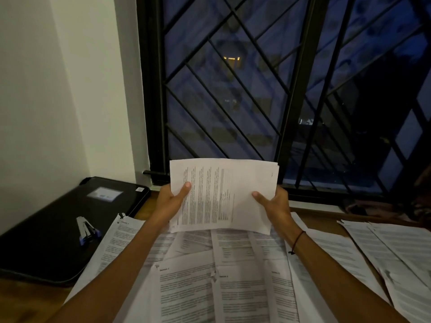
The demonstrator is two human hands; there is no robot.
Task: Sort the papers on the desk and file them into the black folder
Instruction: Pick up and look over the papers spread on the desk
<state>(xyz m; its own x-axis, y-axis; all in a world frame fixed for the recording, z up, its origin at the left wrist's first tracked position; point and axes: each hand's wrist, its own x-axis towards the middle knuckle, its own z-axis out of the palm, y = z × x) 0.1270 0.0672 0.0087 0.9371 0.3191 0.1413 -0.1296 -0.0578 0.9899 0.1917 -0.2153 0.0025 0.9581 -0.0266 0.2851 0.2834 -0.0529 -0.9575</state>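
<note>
Dark window bars point(233, 73) and a white wall point(58, 89) stand behind a wooden desk point(28, 297) covered with printed papers point(221, 276) that overlap across its middle and right. Both hands hold a small sheaf of sheets point(224, 194) upright above the spread: the left hand point(171, 201) grips its left edge with the thumb on the front, and the right hand point(272, 203) grips its right edge likewise. At the left lies the closed black folder point(46, 224), a stapler point(86, 228) resting on its cover.
</note>
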